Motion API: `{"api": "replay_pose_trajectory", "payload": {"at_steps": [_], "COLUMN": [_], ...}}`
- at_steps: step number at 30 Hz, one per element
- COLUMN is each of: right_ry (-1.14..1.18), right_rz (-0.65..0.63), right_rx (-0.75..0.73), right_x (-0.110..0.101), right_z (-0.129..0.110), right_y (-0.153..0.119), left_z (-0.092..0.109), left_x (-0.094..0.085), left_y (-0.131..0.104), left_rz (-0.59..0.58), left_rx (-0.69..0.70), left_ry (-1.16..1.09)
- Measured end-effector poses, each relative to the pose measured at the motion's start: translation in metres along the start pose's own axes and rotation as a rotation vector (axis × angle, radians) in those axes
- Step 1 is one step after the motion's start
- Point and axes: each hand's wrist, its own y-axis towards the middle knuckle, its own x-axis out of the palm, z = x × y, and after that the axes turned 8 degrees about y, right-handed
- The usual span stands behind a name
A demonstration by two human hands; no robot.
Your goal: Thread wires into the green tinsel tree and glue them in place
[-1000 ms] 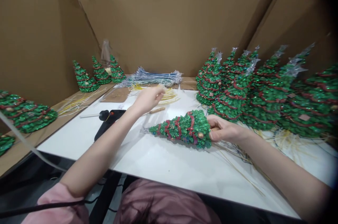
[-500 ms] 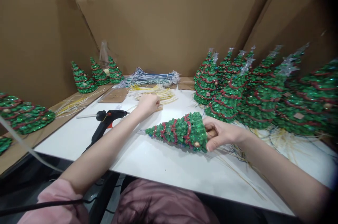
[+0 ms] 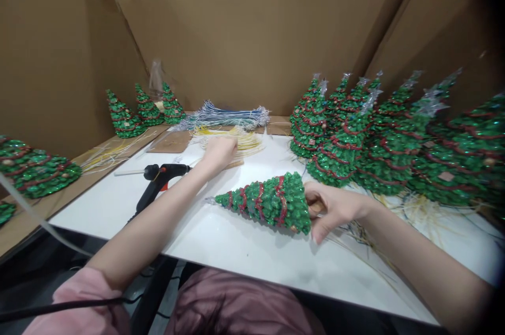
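Tree [image 3: 264, 202] lies sideways, left of the right grip [image 3: 335, 206], which grasps its base [image 3: 304, 211] (left grip [image 3: 221, 153]: I cannot tell).

On my feed I am counting one green, red-garlanded, cone-shaped tree [image 3: 262, 201] lying sideways, three standing trees [image 3: 122, 118] at back left, two cropped trees [image 3: 41, 169] at left, at least eight crowded trees [image 3: 337, 153] at right; I am also seeing one black glue gun [image 3: 172, 170] and one blue-and-white wire bundle [image 3: 232, 117].

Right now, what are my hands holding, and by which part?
Your right hand holds a green tree by its wide base end; whether your left hand holds anything cannot be told.
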Motion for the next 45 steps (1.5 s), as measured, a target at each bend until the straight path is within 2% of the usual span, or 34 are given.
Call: {"api": "replay_pose_trajectory", "payload": {"at_steps": [5,9,12,19,27,29,32,36,39,42,45], "right_ry": [0.063,0.103,0.145,0.143,0.146,0.152,0.200,0.382,0.475,0.481,0.461], "right_rz": [0.048,0.006,0.025,0.230,0.201,0.201,0.201,0.169,0.232,0.249,0.260], "right_rx": [-0.061,-0.122,-0.154,-0.019,-0.025,-0.022,-0.031,-0.093,-0.039,-0.007,-0.006], "right_x": [0.000,0.004,0.006,0.005,0.006,0.006,0.007,0.010,0.014,0.017,0.018], "right_z": [-0.003,-0.005,-0.004,0.004,0.001,0.002,0.003,0.002,-0.002,-0.006,-0.009], "right_y": [-0.001,0.003,0.005,0.004,0.004,0.004,0.004,0.006,0.007,0.008,0.009], "left_z": [-0.006,-0.010,-0.010,-0.007,-0.011,-0.012,-0.012,-0.009,-0.005,-0.003,-0.003], "left_x": [-0.007,-0.009,-0.011,-0.022,-0.031,-0.031,-0.033,-0.039,-0.044,-0.048,-0.050], "left_y": [-0.002,-0.003,-0.004,-0.007,-0.009,-0.008,-0.009,-0.012,-0.015,-0.017,-0.019], "left_rz": [0.108,0.184,0.242,0.347,0.461,0.455,0.387,0.320,0.247,0.167,0.135], "left_rx": [-0.048,-0.004,0.041,0.087,0.044,0.051,0.108,0.154,0.184,0.227,0.240], "left_ry": [-0.142,-0.290,-0.381,-0.471,-0.452,-0.491,-0.520,-0.510,-0.475,-0.422,-0.378]}}
